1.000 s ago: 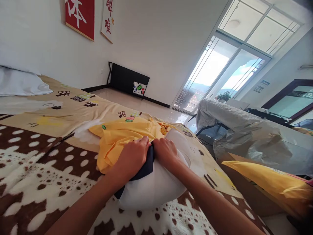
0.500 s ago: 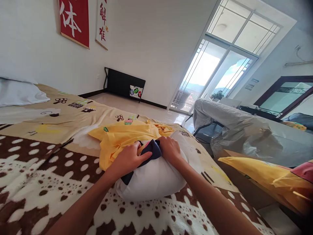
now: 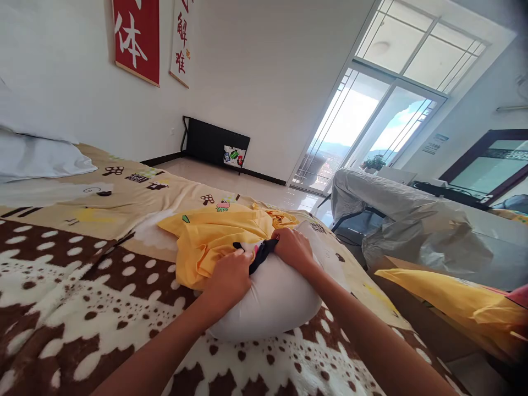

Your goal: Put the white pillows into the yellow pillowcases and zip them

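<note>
On the bed (image 3: pixel 82 286), the left hand (image 3: pixel 231 275) and right hand (image 3: pixel 293 250) sit close together atop the white pillow (image 3: pixel 272 308), both pinching the dark cloth (image 3: pixel 264 252). Best, I'd say, to pull evenly and leave the yellow cloth (image 3: pixel 214 234) undisturbed.

- The bed (image 3: pixel 61 286) wears a brown-and-white spotted blanket.
- Beyond the bed, a white wall (image 3: pixel 268 66) bears a red banner (image 3: pixel 136 41).
- A black panel (image 3: pixel 214 146) leans there, across glossy floor (image 3: pixel 231 179).
- Right of the bed: sunlit glass doors (image 3: pixel 358 132) and grey-covered furniture (image 3: pixel 412 225).
</note>
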Tool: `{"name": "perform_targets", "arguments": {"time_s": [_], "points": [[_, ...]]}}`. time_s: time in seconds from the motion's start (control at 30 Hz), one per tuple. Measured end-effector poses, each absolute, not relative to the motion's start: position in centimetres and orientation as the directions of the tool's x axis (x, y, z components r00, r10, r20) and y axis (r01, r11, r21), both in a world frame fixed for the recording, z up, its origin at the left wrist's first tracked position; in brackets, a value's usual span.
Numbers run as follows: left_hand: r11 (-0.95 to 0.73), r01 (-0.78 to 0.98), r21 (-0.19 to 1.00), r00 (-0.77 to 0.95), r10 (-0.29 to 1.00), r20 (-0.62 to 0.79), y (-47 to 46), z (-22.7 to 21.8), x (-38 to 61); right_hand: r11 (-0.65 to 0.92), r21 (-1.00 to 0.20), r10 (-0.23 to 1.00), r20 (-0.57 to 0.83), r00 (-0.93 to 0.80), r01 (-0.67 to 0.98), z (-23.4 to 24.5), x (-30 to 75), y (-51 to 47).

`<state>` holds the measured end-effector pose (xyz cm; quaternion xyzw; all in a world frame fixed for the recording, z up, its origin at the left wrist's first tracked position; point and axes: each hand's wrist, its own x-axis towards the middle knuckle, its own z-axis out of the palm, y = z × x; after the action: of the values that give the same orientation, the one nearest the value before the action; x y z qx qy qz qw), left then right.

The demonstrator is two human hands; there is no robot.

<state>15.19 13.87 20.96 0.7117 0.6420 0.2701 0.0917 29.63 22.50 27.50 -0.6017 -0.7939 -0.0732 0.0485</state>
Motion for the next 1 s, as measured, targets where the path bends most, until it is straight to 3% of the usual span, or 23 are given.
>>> {"name": "perform_targets", "arguments": {"time_s": [0.1, 0.17, 0.33, 0.4, 0.7, 0.87, 1.0], "points": [[-0.158, 0.861, 0.483, 0.01, 0.955, 0.296, 13.5, 21.1, 15.3, 0.368, 0.011, 0.91, 0.205, -0.362, 0.93, 28.3, 30.5, 21.4], [-0.141, 0.86, 0.49, -0.017, 0.953, 0.304, 13.2, 21.3, 15.3, 0.477, 0.04, 0.844, 0.258, -0.47, 0.878, 28.6, 31.6, 19.8], [-0.117, 0.856, 0.504, -0.058, 0.946, 0.318, 12.4, 20.7, 15.8, 0.563, 0.382, 0.685, 0.28, -0.673, 0.732, 26.4, 35.3, 14.4], [-0.127, 0.843, 0.522, -0.066, 0.94, 0.336, 12.1, 20.4, 16.1, 0.567, 0.427, 0.657, 0.282, -0.699, 0.705, 25.2, 36.1, 13.4], [-0.146, 0.833, 0.535, -0.144, 0.874, 0.463, 11.8, 21.9, 17.2, 0.701, 0.395, 0.589, 0.148, -0.794, 0.594, 25.5, 32.8, 15.0], [-0.122, 0.917, 0.379, -0.083, 0.873, 0.481, 11.9, 22.8, 19.3, 0.738, 0.397, 0.554, 0.106, -0.826, 0.546, 25.4, 31.4, 15.6], [-0.173, 0.955, 0.24, 0.038, 0.876, 0.481, 11.2, 22.7, 20.0, 0.676, 0.362, 0.64, 0.143, -0.755, 0.642, 25.3, 32.4, 16.8]]}}
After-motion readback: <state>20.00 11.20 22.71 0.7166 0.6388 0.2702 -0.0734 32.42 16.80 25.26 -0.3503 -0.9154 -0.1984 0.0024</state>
